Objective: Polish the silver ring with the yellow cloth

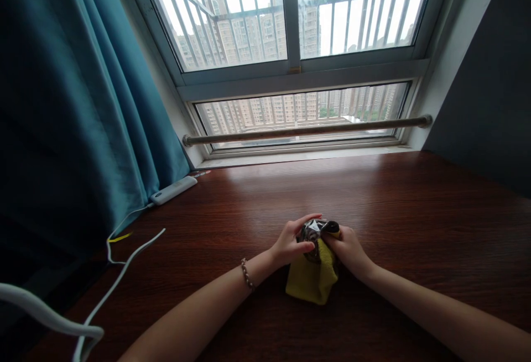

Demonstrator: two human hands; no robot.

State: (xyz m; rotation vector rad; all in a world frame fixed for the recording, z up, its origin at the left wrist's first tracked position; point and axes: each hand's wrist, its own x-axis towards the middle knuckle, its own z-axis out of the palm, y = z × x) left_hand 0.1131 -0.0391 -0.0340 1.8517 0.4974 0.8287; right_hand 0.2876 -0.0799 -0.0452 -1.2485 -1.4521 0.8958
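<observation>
My left hand [293, 241] is curled around the left side of a shiny, rounded dark object [312, 230], thumb in front and fingers over the top. Its exact kind is hard to make out; it looks glassy or metallic. A thick black part [332, 227] sticks out at its upper right. There my right hand [347, 248] is closed on a yellow cloth [312, 280], pressing it against the object. The cloth hangs down in front and covers the object's lower part. My right fingers are partly hidden behind the cloth and the black part.
The dark reddish wooden table [265, 190] reaches to a window with a metal rail [307, 131] across it. At the left lie a white power strip [174, 189], white cables [124, 279] and a yellow strip [120, 237], beside a blue curtain [120, 130].
</observation>
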